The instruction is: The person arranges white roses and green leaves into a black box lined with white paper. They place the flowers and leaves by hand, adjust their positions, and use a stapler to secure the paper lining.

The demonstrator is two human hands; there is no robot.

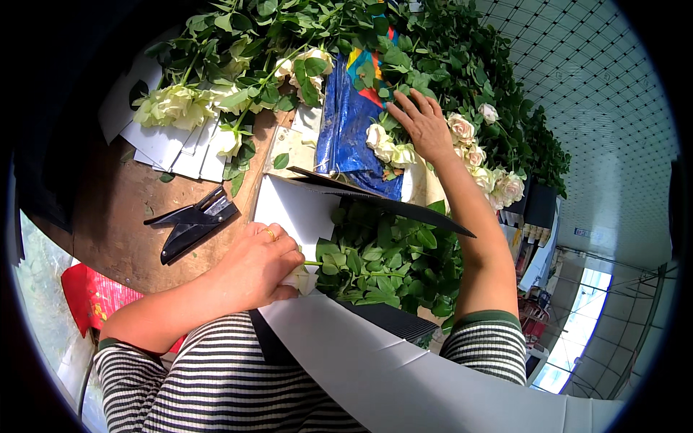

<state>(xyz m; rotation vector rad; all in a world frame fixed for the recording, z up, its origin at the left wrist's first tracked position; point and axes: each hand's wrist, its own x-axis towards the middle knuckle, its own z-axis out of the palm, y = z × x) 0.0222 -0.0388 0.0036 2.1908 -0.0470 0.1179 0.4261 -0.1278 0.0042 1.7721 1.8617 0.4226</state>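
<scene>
Near my body, my left hand (263,265), a ring on one finger, is closed around the pale head of a rose (299,280). That rose's leafy stem (354,273) stretches to the right; the flower itself is mostly hidden by my fingers. A white sheet (289,209) lies just beyond this hand. My right hand (422,128) reaches out farther, fingers extended and apart over green leaves by a blue plastic sheet (339,130); its fingertips meet the leaves. Cream roses (386,146) lie beside it, with more pinkish-white roses (498,184) to the right of that forearm.
A black stapler (195,222) rests on the brown wooden table (119,231). Behind it are white paper cards (184,151) under cream roses (173,108). A dark-edged corrugated board (382,198) stands between my arms. A long pale sheet (404,361) curves across my lap.
</scene>
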